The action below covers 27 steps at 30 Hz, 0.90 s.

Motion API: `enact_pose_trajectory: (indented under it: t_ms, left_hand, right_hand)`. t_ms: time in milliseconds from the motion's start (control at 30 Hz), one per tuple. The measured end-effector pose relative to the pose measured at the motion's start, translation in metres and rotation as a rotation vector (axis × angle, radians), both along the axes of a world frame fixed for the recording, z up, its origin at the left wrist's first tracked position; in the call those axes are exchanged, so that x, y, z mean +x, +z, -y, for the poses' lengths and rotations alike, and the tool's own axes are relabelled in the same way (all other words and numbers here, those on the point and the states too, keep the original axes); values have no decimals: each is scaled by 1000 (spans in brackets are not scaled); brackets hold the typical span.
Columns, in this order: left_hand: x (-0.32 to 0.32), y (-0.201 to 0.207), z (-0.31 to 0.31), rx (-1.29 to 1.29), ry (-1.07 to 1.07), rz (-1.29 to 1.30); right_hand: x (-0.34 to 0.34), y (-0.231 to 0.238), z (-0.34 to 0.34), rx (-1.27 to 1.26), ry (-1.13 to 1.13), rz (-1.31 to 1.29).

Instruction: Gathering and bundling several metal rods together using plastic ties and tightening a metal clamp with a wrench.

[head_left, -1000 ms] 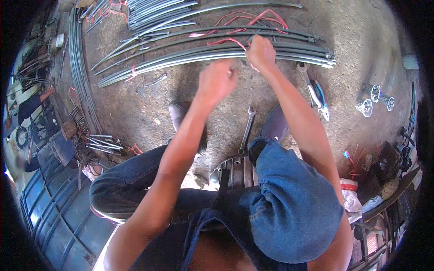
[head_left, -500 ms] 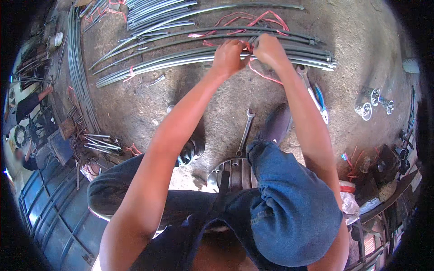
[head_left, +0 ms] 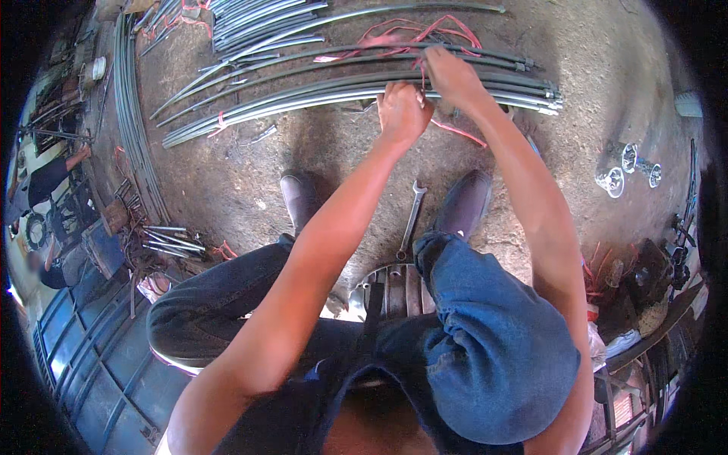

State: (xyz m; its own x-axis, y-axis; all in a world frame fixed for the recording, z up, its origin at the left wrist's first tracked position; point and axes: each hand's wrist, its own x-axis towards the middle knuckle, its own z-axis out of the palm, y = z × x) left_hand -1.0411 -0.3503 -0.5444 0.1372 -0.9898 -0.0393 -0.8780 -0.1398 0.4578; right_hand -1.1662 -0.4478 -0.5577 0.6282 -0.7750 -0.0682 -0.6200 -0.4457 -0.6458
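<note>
I'm gripping the pink strip (head_left: 464, 135) in my closed left hand (head_left: 404, 112) and pinching right hand (head_left: 455, 79) at the grey rods (head_left: 303, 103) (whether it's encircling them I can't tell), seemingly tying, the next move calling for even tension.

You have two hands, the left hand (head_left: 404, 112) and the right hand (head_left: 453, 78), two shoes (head_left: 465, 203), one wrench (head_left: 413, 216) in full view, three shiny round pieces (head_left: 629, 158), and one red-tied rod bundle (head_left: 303, 102) nearest your hands.

Metal rods (head_left: 303, 97), red cord (head_left: 390, 39), wrench (head_left: 412, 218) on bare floor (head_left: 235, 178)
</note>
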Motion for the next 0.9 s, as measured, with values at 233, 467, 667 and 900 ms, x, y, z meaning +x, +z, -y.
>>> enact_pose_trajectory:
  t_ms: [233,467,667,900]
  left_hand:
    - [1,-5,-40,-56,-19,-238]
    - [-7,-16,-38,47,-271,-381]
    - [-1,11,-63,214,-86,-520]
    - [49,39,-98,243,-5,-512]
  right_hand:
    - [1,-15,32,722,-328,367]
    - [-9,1,40,401,88,81]
    - [-19,16,35,722,-251,559]
    - [-52,106,19,754,-754,1331]
